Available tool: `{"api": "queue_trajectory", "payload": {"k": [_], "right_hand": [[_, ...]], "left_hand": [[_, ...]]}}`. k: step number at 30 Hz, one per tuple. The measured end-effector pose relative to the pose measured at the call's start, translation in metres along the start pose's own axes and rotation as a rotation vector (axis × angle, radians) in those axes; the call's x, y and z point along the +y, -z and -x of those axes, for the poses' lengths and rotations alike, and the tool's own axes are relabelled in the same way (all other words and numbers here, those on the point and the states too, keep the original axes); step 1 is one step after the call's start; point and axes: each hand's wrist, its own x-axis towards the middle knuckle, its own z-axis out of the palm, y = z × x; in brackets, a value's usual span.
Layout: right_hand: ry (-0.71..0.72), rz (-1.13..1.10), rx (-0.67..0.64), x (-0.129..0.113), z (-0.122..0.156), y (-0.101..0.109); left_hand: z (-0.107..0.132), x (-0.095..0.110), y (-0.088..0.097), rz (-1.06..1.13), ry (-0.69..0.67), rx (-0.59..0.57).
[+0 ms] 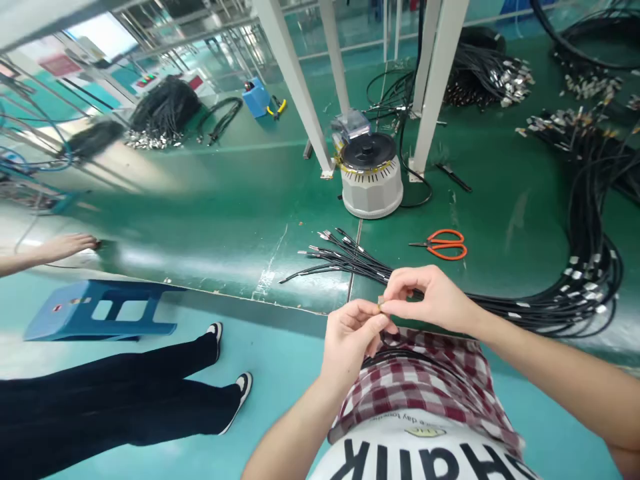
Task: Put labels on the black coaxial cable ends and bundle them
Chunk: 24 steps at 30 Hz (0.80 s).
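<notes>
Two hands pinch one tiny part at the near edge of the green bench.

Both the left hand (350,333) and the right hand (433,297) are pressed close together, fingertips pinching a small part (381,303) on the end of a black cable (395,350) that runs down over the checked cloth (425,380) on the lap. The part is so small it could slip out and drop to the floor, I think. Loose cable ends (340,257) lie fanned out just past the hands, and a sleeve or wrist could drag them off the edge. Orange scissors (443,244) lie near the right hand with sharp tips that could poke. Big cable bundles (590,280) curl along the right edge and could tangle. A round white machine (371,175) stands farther back; I cannot tell what is in it. Another person's hand (70,245) rests at the left edge.
</notes>
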Motion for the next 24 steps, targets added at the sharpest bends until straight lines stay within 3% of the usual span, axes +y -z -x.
{"api": "queue_trajectory", "payload": {"k": [5,8,14,17,20,24], "right_hand": [[-0.102,-0.115,-0.187,0.000,-0.012,0.006],[-0.074,-0.185,-0.291,0.001,-0.016,0.005],[-0.044,-0.108,-0.352,-0.005,-0.013,0.000],[-0.071,-0.027,-0.279,0.012,-0.007,0.008],[-0.177,0.034,-0.099,0.046,-0.001,0.029],[-0.255,0.030,0.065,0.067,0.023,0.058]], "left_hand": [[0.003,0.005,0.003,0.100,0.041,-0.161],[0.004,0.007,0.003,0.189,0.091,-0.255],[0.007,0.006,0.002,0.293,0.092,-0.321],[0.006,0.003,0.005,0.280,0.004,-0.245],[0.001,0.003,0.012,0.230,-0.145,-0.095],[-0.003,0.009,0.019,0.059,-0.149,0.017]]}}
